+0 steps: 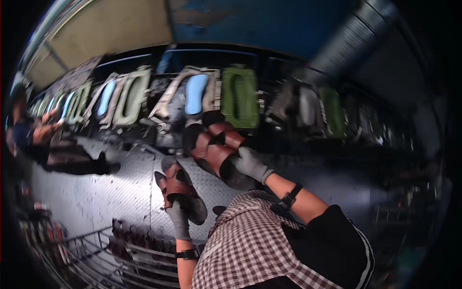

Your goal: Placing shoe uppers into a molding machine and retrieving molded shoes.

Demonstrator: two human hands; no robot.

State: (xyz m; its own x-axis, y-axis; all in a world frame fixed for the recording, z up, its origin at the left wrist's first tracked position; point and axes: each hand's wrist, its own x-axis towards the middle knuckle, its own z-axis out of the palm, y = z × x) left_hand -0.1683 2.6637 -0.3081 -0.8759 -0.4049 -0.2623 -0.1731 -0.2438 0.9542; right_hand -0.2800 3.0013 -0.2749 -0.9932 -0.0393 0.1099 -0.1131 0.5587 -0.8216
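Holding two brown sandals: one is gripped in the gloved left hand [179,215] over the metal floor [115,188], the other sandal [214,149] clasped by the right hand [250,164] before the moulds [239,96]; neither is set down.

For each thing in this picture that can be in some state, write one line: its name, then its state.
Left hand: gloved, gripping the lower sandal.
Right hand: gloved, gripping the upper sandal.
Lower sandal: brown, held up off the floor.
Upper sandal: brown, held up, tilted.
Moulds: standing open in a row.
Wire rack: loaded with dark sandals.
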